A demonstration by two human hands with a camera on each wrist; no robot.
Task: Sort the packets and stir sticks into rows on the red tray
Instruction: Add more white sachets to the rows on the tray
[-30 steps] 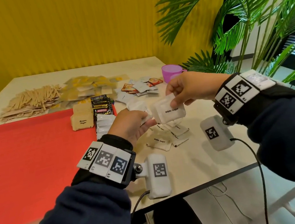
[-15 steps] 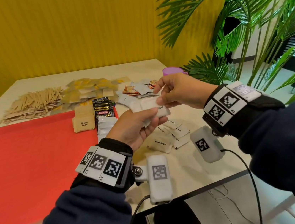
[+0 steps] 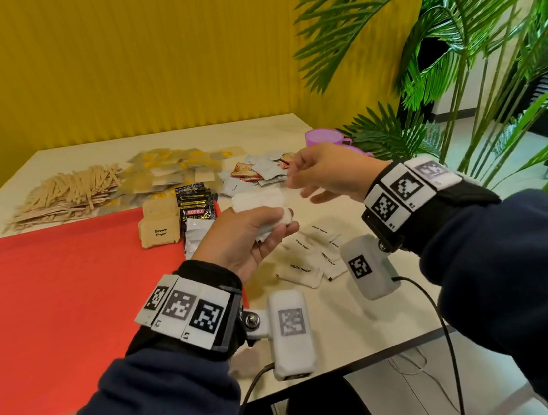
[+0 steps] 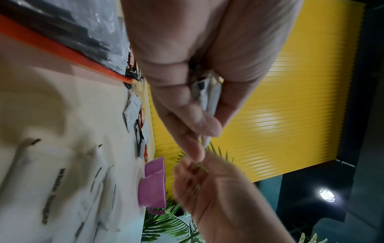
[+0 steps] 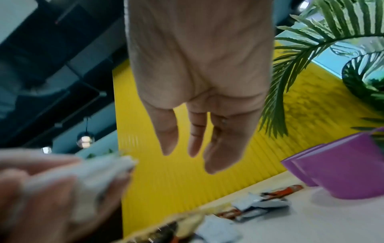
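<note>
— Fingers (image 4: pixel 182 105) of the left hand (image 3: pixel 248 234) curl round a stack of white packets (image 3: pixel 260 205), just right of the red tray (image 3: pixel 53 303); how many, I cannot tell, the palm hides the stack's lower part.

— And the right hand (image 3: pixel 325 173)?

— Half a second ago it pinched that stack too. Now it is apart from it, fingers (image 5: pixel 194 134) straight and slightly spread, holding nothing, blurred.

— On the tray?

— Brown sugar packets (image 3: pixel 159 226) and black coffee sachets (image 3: pixel 196 206) at its far right corner. Loose white sugar packets (image 3: pixel 313 257) lie right of the tray; stir sticks (image 3: pixel 67 194) lie beyond it.
</note>
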